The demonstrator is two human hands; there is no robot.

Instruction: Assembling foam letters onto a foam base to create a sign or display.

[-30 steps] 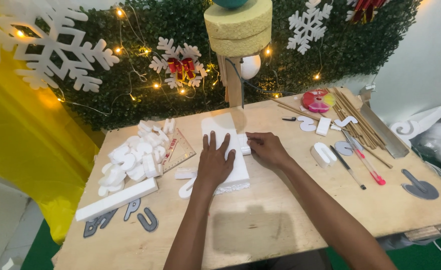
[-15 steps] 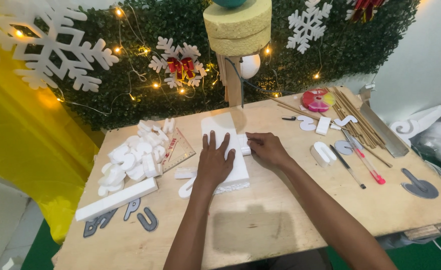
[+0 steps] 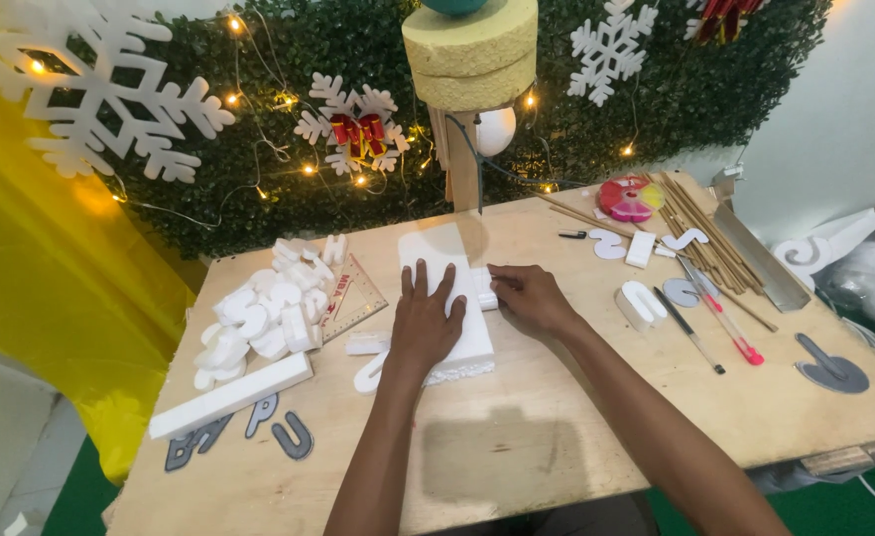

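Your left hand (image 3: 426,323) lies flat, fingers spread, on the foam slab (image 3: 447,298); your right hand (image 3: 525,296) pinches a small foam piece (image 3: 484,288) at its right edge.

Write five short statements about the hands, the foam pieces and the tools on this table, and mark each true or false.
1. The left hand lies flat on the white foam block. True.
2. The right hand holds the pink pen. False: the pen lies on the wooden table, away from that hand, which is on a small foam piece at the block's right edge.
3. A pile of white foam letters lies left of the block. True.
4. The bundle of wooden sticks lies at the table's left edge. False: it lies far right.
5. The grey letter cutouts lie at the front left. True.
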